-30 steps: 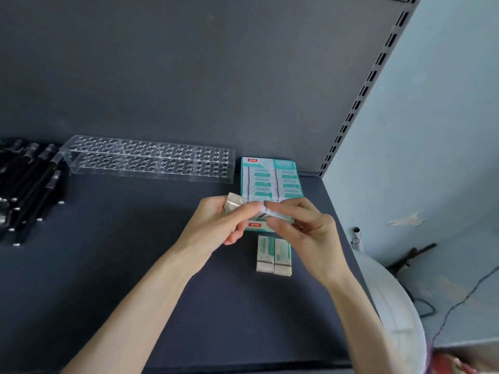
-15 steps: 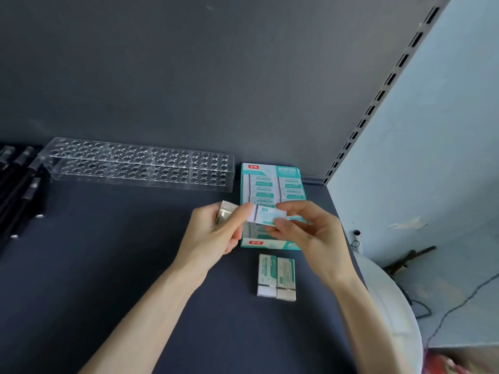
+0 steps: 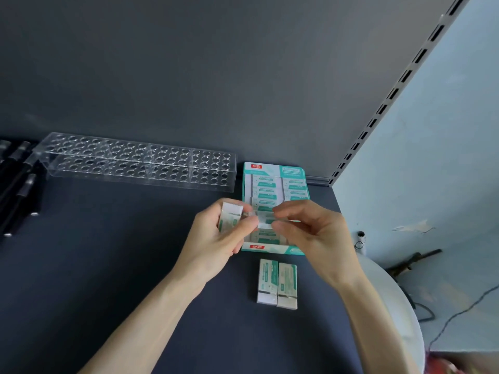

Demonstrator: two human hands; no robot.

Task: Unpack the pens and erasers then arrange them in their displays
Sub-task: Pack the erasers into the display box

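- Head view: our left hand [image 3: 216, 240] grips an eraser [image 3: 230, 217] just left of the eraser box [image 3: 275, 182]; our right hand [image 3: 317, 238] pinches a blurred pale strip [image 3: 266, 221].
- Two erasers [image 3: 277, 283] lie unpacked before the box. The pen rack [image 3: 140, 163] holds nothing and the pens [image 3: 20, 179] wait beside it, so we judge most work remains.

Slotted shelf upright [image 3: 401, 80] beside pale blue wall [image 3: 437, 163]

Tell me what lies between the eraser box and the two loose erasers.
Nothing: head view shows just a narrow bare strip of shelf between eraser box and loose erasers.
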